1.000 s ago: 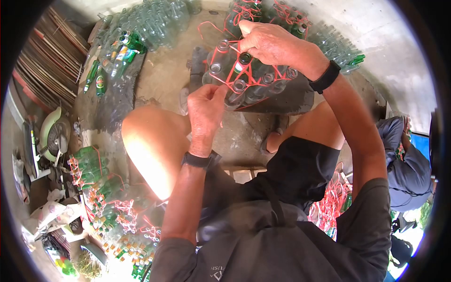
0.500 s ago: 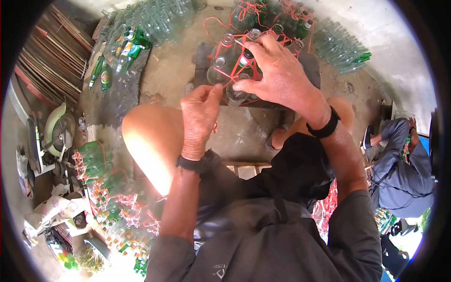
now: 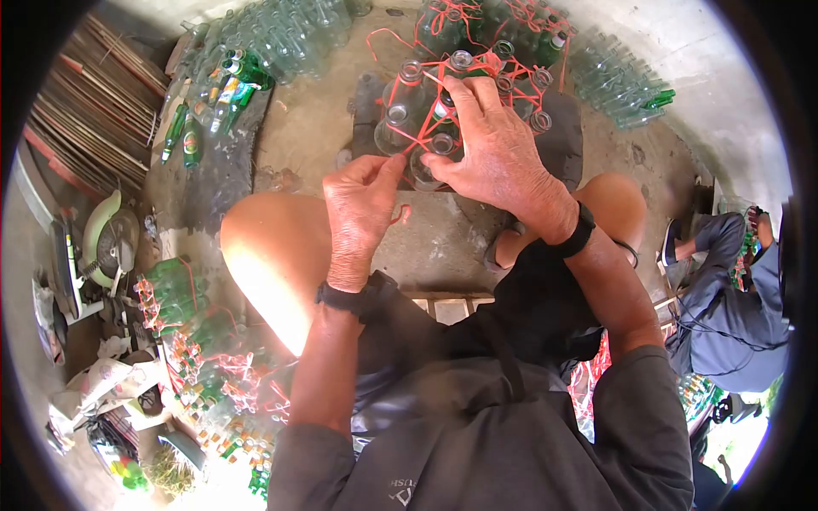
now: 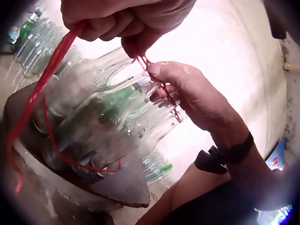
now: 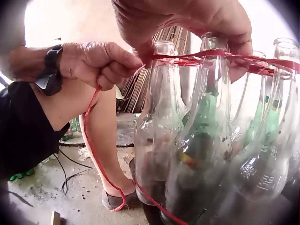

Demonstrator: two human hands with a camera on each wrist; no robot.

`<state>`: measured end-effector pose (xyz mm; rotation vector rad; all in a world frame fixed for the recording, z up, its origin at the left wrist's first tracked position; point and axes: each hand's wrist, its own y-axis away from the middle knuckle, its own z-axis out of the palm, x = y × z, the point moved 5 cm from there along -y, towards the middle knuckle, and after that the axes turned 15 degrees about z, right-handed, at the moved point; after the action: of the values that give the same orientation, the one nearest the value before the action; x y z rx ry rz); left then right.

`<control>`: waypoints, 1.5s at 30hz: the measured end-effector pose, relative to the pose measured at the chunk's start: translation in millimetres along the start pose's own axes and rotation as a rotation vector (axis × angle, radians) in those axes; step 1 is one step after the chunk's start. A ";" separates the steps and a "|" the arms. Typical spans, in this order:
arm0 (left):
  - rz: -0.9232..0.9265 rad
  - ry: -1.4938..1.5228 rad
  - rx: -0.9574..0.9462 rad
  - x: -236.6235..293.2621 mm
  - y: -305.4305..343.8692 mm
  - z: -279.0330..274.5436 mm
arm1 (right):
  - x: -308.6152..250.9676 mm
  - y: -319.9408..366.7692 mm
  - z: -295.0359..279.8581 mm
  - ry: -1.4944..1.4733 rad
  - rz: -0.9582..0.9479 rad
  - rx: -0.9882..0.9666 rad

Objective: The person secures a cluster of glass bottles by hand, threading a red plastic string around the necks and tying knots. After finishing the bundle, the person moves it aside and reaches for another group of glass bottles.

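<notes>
Right hand point(image 3: 503, 157) nearer left hand point(image 3: 362, 204), partly over strung bottles point(image 3: 394, 136), bottle pile point(image 3: 294, 43) beyond

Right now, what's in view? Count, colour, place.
tied bottles: several, clear and green, on slab
red string: uncounted, red, around those bottles' necks
slab: one, dark grey, under tied bottles
loose bottles: many, mostly clear, far left
stacked bottles: many, mostly clear, far right
bundled bottles: many, green and clear, left and beyond slab
rods: many, brown, far left
second person: one, dark clothes, right
wristbands: two, black, one per wrist
knees: two, bare, either side
left grip: one, bare, pinching red string
right grip: one, bare, at tied bottles' tops
</notes>
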<state>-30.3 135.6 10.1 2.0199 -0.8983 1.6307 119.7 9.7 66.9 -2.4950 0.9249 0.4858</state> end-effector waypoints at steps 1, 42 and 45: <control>0.002 0.000 -0.003 -2.2 -1.2 -0.3 | -0.5 0.0 -0.3 0.000 0.002 0.003; 0.931 -0.749 -0.851 107.9 -115.2 29.2 | 2.1 1.4 6.6 -0.055 -0.027 0.032; 0.886 -0.892 -0.937 100.3 -127.6 41.1 | 3.1 1.7 6.6 -0.070 -0.034 0.024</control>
<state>98.9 176.7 108.5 1.5949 -2.5067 0.1963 119.7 10.3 59.4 -2.4515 0.8552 0.5433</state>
